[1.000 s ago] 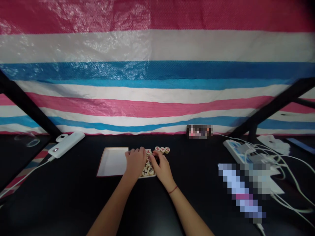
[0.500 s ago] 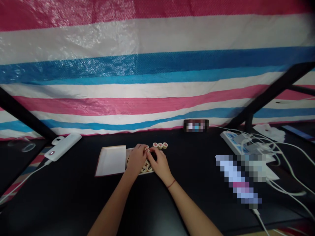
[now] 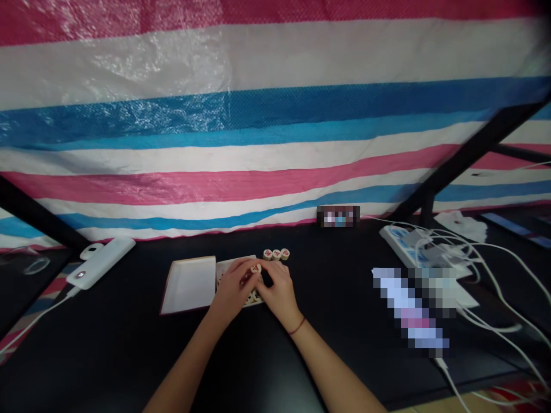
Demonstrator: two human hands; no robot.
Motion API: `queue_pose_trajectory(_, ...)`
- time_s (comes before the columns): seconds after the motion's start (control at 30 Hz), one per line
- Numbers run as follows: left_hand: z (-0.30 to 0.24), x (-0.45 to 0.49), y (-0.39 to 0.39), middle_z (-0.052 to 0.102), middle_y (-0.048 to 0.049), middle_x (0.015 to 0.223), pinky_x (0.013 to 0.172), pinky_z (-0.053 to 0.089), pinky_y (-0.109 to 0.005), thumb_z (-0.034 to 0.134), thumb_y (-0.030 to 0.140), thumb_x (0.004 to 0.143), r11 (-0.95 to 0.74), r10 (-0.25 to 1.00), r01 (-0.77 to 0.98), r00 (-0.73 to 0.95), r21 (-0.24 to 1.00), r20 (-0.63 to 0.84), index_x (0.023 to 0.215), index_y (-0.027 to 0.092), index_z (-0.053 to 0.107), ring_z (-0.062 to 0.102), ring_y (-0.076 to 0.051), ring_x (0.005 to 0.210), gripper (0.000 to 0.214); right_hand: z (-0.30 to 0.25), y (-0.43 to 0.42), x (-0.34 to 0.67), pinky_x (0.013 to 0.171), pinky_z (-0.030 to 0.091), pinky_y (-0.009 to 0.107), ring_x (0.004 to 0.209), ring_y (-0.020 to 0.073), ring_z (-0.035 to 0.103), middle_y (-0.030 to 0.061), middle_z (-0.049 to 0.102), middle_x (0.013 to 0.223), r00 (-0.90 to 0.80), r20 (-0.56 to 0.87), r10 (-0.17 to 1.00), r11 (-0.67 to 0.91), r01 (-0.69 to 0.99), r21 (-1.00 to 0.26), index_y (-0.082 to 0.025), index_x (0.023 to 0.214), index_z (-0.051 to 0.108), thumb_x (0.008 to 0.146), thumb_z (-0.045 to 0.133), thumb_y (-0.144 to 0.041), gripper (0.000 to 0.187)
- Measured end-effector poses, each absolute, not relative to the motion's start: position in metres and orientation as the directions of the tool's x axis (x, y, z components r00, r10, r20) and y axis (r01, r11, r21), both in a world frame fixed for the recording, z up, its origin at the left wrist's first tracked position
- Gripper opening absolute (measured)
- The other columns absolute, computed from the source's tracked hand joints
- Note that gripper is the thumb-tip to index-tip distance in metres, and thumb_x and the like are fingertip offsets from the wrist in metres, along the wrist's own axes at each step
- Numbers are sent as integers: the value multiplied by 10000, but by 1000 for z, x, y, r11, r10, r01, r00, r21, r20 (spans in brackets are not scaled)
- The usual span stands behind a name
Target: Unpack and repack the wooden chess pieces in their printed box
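Observation:
Over the open box (image 3: 222,267), a round cream-coloured Chinese chess piece (image 3: 255,268) with a red character faces up between my fingertips. My left hand (image 3: 230,289) pinches it from the left. From the right, the thumb and forefinger of my right hand (image 3: 278,287) close on the same piece. More chess pieces (image 3: 257,296), some with black characters, lie in the box, partly hidden beneath my hands. Just beyond my right hand, three red-marked pieces (image 3: 276,254) stand in a short row on the black table (image 3: 267,367).
The box's white-lined lid (image 3: 189,285) lies flat at the left. A white power bank (image 3: 103,263) with a cable is farther left. At the right are a power strip (image 3: 398,244) with tangled cables and a blurred-out phone (image 3: 408,310). A small device (image 3: 338,217) stands against the striped sheet (image 3: 275,160).
Between my fingers the piece has turned, so its red character now faces up. My hands stay together over the box. The whole view has shifted slightly.

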State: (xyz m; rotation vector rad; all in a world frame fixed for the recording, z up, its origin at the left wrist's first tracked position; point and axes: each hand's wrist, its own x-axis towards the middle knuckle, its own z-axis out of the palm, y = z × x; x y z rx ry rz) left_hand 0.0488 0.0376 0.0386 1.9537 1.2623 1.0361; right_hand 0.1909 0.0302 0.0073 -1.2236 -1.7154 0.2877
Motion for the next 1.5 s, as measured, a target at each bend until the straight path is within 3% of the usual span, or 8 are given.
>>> queue_pose_trajectory(0.17, 32, 36, 36, 662, -59, 1115, 770, 563, -283, 536, 335, 885, -337, 940, 497, 124, 800, 319, 1117, 231, 659, 659, -164, 892, 283, 13, 32, 191, 820, 447, 362, 907, 213, 625, 52, 699, 962, -62, 591, 804, 504, 597, -624, -213, 1044, 635, 855, 601, -255, 197)
queue_pose_trajectory(0.33, 28, 21, 39, 707, -42, 945, 720, 571, -290, 597, 445, 834, -149, 971, 466, -97, 872, 217, 1188, 213, 625, 677, -163, 772, 424, 16, 45, 225, 859, 462, 386, 928, 226, 603, 84, 677, 963, 161, 669, 726, 399, 693, -600, -192, 985, 647, 852, 567, -286, 181)
queue_pose_trajectory(0.57, 20, 5, 49, 664, -60, 995, 710, 577, -293, 629, 474, 783, -164, 949, 388, -191, 907, 252, 1056, 199, 684, 658, -160, 785, 392, -10, 65, 277, 792, 465, 386, 816, 235, 576, 116, 668, 944, 370, 476, 798, 71, 727, -683, -151, 985, 666, 772, 535, -374, 336)
queue_pose_trajectory(0.8, 19, 9, 45, 732, -65, 977, 713, 555, -281, 627, 494, 789, -32, 977, 257, -193, 966, 84, 1080, 197, 640, 695, -189, 832, 415, -21, 67, 279, 802, 449, 366, 849, 242, 589, 78, 690, 911, 355, 320, 878, -43, 724, -688, -191, 927, 648, 734, 524, -331, 269)
queue_pose_trajectory(1.03, 20, 9, 43, 693, -24, 823, 652, 524, -248, 578, 459, 832, -87, 972, 360, -173, 929, 158, 1106, 188, 651, 647, -146, 700, 392, -19, 66, 279, 798, 433, 385, 880, 260, 575, 54, 693, 871, 300, 280, 912, -64, 779, -624, -225, 859, 657, 745, 551, -351, 200)
queue_pose_trajectory(1.27, 22, 14, 36, 663, -42, 954, 757, 541, -284, 562, 401, 893, -408, 877, 618, 62, 672, 476, 1163, 242, 645, 639, -154, 786, 324, 6, 55, 250, 816, 448, 388, 853, 238, 591, 100, 682, 879, 285, 483, 828, 179, 681, -710, -177, 833, 653, 826, 529, -382, 240)
queue_pose_trajectory(1.4, 23, 24, 31, 680, -67, 976, 814, 533, -333, 571, 390, 901, -562, 774, 696, 253, 447, 581, 1184, 246, 645, 641, -197, 885, 326, 23, 35, 208, 672, 485, 279, 730, 167, 613, 45, 688, 849, 25, 345, 938, 315, 353, -881, -190, 930, 652, 856, 552, -359, 210)
queue_pose_trajectory(1.5, 20, 28, 29, 682, -70, 973, 795, 531, -336, 532, 346, 928, -592, 758, 710, 331, 381, 562, 1250, 257, 601, 634, -194, 883, 341, 27, 23, 185, 652, 487, 259, 676, 145, 584, 12, 668, 788, -76, 294, 953, 303, 276, -912, -190, 955, 656, 813, 618, -325, 199)
